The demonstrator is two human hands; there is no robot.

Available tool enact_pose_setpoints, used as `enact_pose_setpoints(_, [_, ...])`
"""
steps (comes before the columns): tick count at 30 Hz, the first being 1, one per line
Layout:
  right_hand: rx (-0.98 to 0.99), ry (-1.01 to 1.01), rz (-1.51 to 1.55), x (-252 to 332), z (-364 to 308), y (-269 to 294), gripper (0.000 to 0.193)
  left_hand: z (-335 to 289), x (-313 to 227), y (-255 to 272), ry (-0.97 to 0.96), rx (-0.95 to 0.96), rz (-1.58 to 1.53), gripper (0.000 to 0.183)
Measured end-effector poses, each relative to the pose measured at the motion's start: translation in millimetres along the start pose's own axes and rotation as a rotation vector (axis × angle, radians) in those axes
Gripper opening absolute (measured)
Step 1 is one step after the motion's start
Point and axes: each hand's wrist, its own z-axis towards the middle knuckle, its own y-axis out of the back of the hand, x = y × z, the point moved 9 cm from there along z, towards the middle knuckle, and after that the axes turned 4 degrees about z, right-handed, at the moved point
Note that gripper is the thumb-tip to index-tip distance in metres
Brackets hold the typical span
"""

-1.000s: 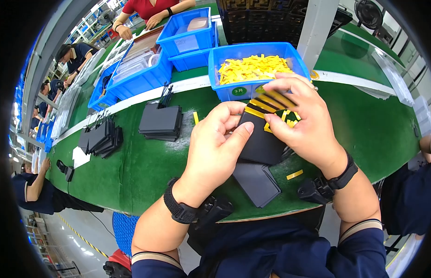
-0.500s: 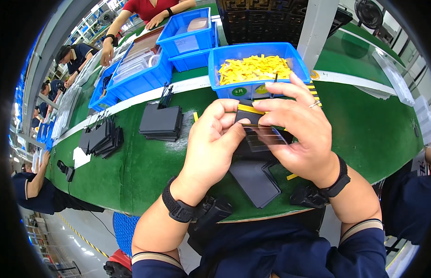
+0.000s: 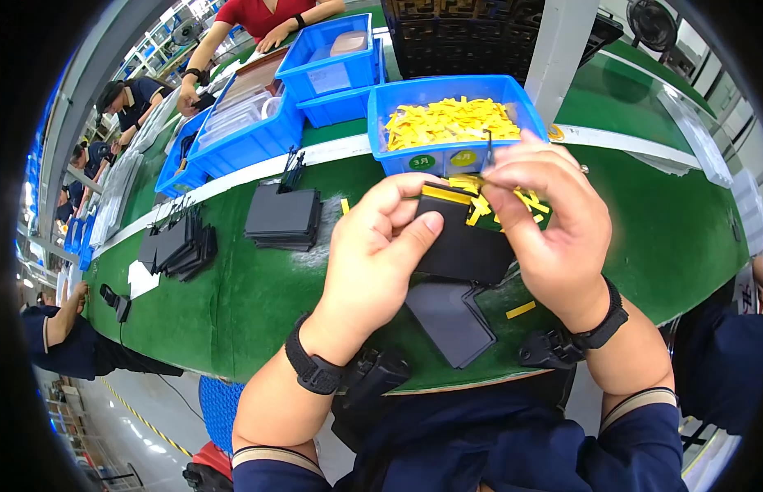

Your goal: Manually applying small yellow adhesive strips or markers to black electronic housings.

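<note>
My left hand [image 3: 377, 246] is closed on a flat black rectangular pack [image 3: 454, 215], the thumb on its face and the fingers behind it. A yellow strip [image 3: 447, 193] lies along the pack's upper edge. My right hand [image 3: 554, 217], partly blurred, has thumb and fingers pinched at the pack's upper right corner. A thin black wire [image 3: 490, 146] rises from that pinch. Under my hands are more dark flat packs [image 3: 454, 324]. Loose yellow strips [image 3: 521, 205] lie scattered behind the held pack, and a single yellow strip [image 3: 521, 310] sits near my right wrist.
A blue bin [image 3: 398, 160] of yellow strips stands ahead. Two groups of black packs with wires, one stack [image 3: 283, 215] and one pile [image 3: 181, 246], lie to the left on the green table. Farther back are blue bins [image 3: 254, 139], a grey post [image 3: 558, 61] and a co-worker's arm [image 3: 197, 70].
The shiny, see-through dark piece between my hands is gone from view. My right hand has moved slightly right and its fingers have drawn together, uncovering the loose yellow strips.
</note>
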Motion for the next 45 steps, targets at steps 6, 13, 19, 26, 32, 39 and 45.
enact_pose_setpoints(6, [0.021,-0.064,0.076,-13.0,-2.5,-8.9,0.011,0.1,4.6,1.0,0.021,0.019,-0.241,0.025])
enact_pose_setpoints(13, [0.038,-0.099,0.053,-13.5,-2.5,-7.0,0.012,0.7,5.9,-0.2,0.040,0.058,-0.304,0.025])
enact_pose_setpoints(19, [0.008,0.043,0.019,-2.8,-0.5,-7.8,0.017,0.2,7.4,-2.6,0.053,0.057,-0.335,0.025])
enact_pose_setpoints(26, [0.038,0.052,0.016,-2.2,-0.3,-8.8,0.017,0.5,6.9,0.3,0.052,0.063,-0.347,0.023])
enact_pose_setpoints(32, [-0.063,-0.358,0.296,-32.9,-13.2,-12.7,0.013,0.1,9.6,-0.8,0.055,0.039,-0.300,0.026])
enact_pose_setpoints(39, [0.032,-0.073,-0.026,-15.3,-4.9,-12.2,0.016,-6.3,3.8,-0.7,0.019,-0.103,-0.021,0.024])
enact_pose_setpoints(45, [0.108,0.104,0.063,12.3,-4.2,-17.9,0.017,-2.1,5.3,11.5,-0.033,-0.125,0.184,0.023])
